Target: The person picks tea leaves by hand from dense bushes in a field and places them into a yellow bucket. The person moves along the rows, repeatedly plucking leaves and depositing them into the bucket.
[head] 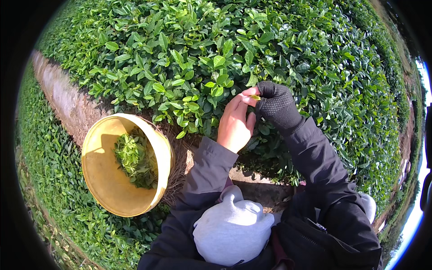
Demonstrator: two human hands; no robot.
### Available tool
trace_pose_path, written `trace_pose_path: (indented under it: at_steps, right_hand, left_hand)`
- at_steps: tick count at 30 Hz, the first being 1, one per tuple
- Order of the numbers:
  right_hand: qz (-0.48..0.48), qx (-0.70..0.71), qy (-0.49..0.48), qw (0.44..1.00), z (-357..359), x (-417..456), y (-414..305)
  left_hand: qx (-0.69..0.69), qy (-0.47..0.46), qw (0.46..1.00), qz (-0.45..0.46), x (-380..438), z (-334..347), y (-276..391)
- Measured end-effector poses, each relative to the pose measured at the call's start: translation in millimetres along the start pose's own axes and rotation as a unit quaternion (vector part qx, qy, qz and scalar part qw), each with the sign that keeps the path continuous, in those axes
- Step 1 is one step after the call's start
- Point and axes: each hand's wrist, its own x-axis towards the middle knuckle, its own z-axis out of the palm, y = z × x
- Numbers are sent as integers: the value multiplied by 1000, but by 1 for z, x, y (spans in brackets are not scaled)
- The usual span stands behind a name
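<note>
Over the edge of a hedge of tea bushes (pixel 189 57), my two hands meet at the fingertips. My right hand (pixel 275 103), in a black dotted fingerless glove, pinches a small yellow-green leaf (pixel 255 97) between thumb and finger. Bare and close against it, my left hand (pixel 236 123) has its fingertips touching the right fingers; whether it holds anything is hidden. To the left of my left forearm, a yellow bucket (pixel 161 148) stands tilted with its mouth toward me, and a heap of picked green leaves (pixel 131 158) lies inside.
A dirt path (pixel 67 98) runs beside the bucket, between the hedge and another row of bushes (pixel 50 162) at the left. Dry straw (pixel 177 162) lies by the bucket. A light grey cloth (pixel 233 229) covers something at my front.
</note>
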Motion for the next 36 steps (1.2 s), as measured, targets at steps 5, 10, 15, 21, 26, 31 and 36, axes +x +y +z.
trace_pose_path:
  at_steps: [5,10,15,21,26,31,36]
  right_hand:
    - [77,-2,-67,995,4,13,-2]
    - [-12,-221,-39,974,38,36,-20]
    - [-90,-383,46,918,67,58,-6]
    - [-181,-389,75,900,77,58,1]
    - [-168,-337,75,923,61,56,6]
    - [150,155,-52,975,46,18,1]
    - [157,215,-54,963,39,11,-3]
  left_hand:
    - [-65,5,997,36,-4,5,-4]
    - [-20,-30,999,-35,-15,7,-10]
    - [-11,-16,1000,-24,-25,10,-16]
    - [-10,-9,1000,-17,-31,11,-21]
    - [-81,33,996,-12,-24,4,-12]
    - [-35,-23,999,-5,-29,0,-12]
    - [-63,13,997,35,-30,-2,-14]
